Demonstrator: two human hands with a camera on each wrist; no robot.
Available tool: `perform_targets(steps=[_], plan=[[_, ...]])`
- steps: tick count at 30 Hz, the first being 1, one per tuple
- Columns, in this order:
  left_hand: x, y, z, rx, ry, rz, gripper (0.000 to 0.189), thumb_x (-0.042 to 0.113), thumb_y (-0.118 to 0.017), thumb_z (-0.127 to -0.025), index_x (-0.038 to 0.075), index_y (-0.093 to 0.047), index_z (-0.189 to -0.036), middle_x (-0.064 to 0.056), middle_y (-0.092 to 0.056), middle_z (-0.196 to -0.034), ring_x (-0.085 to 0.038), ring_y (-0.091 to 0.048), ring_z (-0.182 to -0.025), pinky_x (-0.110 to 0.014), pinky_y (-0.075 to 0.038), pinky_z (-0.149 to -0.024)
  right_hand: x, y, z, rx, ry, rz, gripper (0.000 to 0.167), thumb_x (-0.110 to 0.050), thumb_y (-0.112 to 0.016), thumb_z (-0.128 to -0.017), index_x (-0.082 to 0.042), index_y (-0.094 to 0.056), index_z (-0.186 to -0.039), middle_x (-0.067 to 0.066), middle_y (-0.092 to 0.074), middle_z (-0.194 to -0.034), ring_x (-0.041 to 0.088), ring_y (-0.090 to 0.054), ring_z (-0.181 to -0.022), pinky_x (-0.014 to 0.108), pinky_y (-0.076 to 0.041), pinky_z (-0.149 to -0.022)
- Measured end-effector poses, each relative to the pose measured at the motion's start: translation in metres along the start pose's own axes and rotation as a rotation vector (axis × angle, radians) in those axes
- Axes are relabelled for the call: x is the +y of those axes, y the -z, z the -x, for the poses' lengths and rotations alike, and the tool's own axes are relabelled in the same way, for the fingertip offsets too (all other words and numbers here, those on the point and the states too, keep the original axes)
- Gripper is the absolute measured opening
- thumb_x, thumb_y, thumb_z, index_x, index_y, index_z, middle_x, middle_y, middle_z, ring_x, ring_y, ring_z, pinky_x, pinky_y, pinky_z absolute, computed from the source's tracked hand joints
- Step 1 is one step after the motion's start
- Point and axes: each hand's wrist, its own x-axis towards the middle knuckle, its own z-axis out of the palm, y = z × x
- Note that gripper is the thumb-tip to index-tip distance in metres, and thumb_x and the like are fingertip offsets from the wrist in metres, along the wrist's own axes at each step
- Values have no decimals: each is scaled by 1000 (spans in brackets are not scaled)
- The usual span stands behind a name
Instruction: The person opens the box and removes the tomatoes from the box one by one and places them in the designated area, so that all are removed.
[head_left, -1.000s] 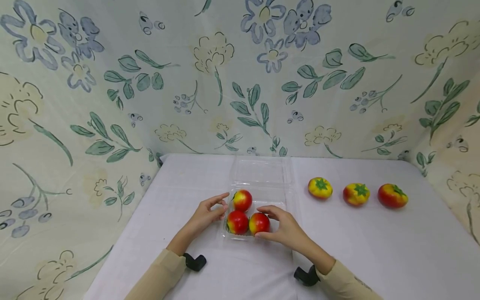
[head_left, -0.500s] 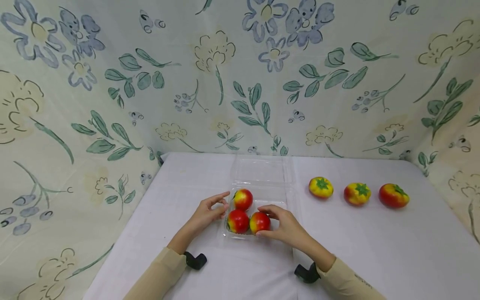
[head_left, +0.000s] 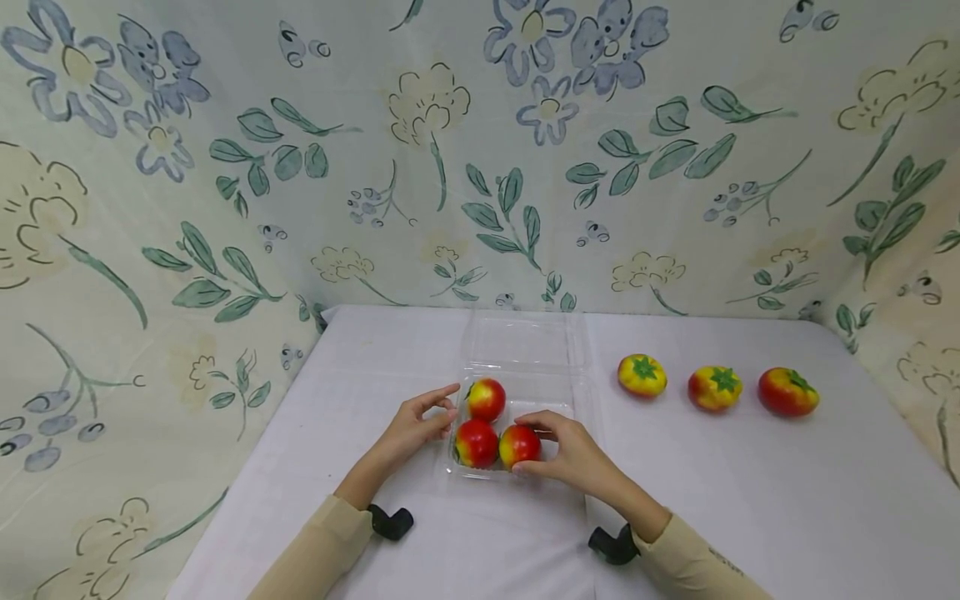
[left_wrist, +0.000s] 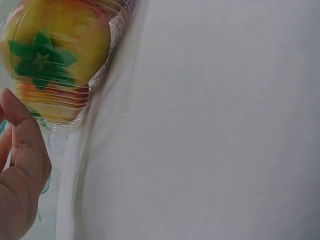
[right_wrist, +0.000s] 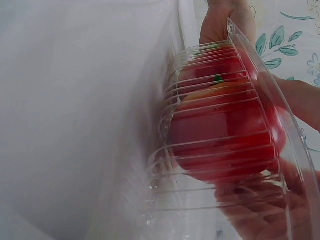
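Right now a clear plastic box (head_left: 517,383) sits near the middle of the table (head_left: 750,500), its lid (head_left: 525,337) folded back toward the flowered cloth wall (head_left: 480,150). Three red-and-yellow fruits lie inside: one at the back left (head_left: 486,398), one at the front left (head_left: 476,442) and one at the front right (head_left: 519,444), the two front ones touching. The right hand (head_left: 573,454) curls round the front right fruit, thumb on its near side and fingers over the top; through the ribbed wall in the right wrist view the fingers (right_wrist: 300,102) show pressed to that red fruit (right_wrist: 225,135). The left hand (head_left: 415,427) rests at the box's left edge with its fingers fairly straight and touching the rim; the left wrist view shows the thumb (left_wrist: 22,135) just beside the ribbed wall, with a yellow fruit with a green leaf top (left_wrist: 55,60) behind it. Farther right, well apart from the box, three more fruits stand in a row: a yellow one (head_left: 642,374), an orange-yellow one (head_left: 714,387) and a red one (head_left: 787,391). Two black wrist mounts (head_left: 390,522) show at the sleeves.
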Motion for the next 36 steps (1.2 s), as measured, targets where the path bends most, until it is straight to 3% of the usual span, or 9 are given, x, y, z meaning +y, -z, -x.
perform_targets(steps=[16,36], plan=[[0,0,1,6,-1,-7,53,21,-66,-97,11,-50,-147,-12,-56,-108,-18,-57,-72,-21,-54,-74,-1,5,0,-49,9,57,58,-29,-85,-80,-3,-62,-127,9,-64,-123,28,-63,-111,42,-53,-92],[-2,1,1,11,-4,-9,52,20,-66,-97,10,-51,-146,-11,-57,-106,-20,-56,-72,-19,-52,-71,-2,9,4,33,-7,75,57,-30,-88,-77,-5,-65,-122,7,-66,-119,26,-63,-106,42,-54,-90]])
